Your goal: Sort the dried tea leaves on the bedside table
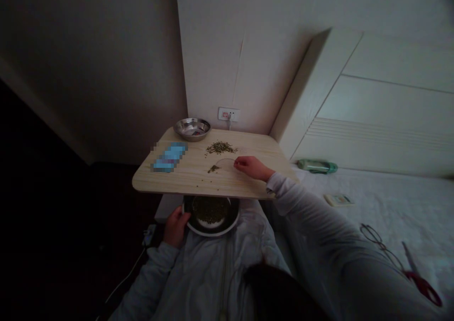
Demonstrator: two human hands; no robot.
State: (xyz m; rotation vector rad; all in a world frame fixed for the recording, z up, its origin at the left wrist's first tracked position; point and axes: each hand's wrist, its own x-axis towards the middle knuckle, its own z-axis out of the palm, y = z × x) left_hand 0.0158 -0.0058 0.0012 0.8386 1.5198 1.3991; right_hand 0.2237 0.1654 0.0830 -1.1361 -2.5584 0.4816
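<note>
My right hand (pixel 252 167) is above the small wooden table (pixel 184 184), fingers pinched on a thin, clear piece with a curved edge (pixel 224 161), whose kind I cannot make out. Just beyond its tip lies a small cluster of greenish-brown beans or seeds (pixel 213 169). A larger heap of the same grains (pixel 220 147) is spread farther back. My left hand (pixel 176 226) grips the left rim of a dark, pale-rimmed bowl (pixel 212 232) at my lap, below the table's near edge. More grains (pixel 212 211) lie in that bowl.
A shiny metal bowl (pixel 192 129) stands at the table's back left, with a blurred blue phone-like object (pixel 170 157) before it. On the bed (pixel 305 193) at right are a green bottle (pixel 317 166), a pale device (pixel 338 200), glasses (pixel 381 245) and red-handled scissors (pixel 422 283).
</note>
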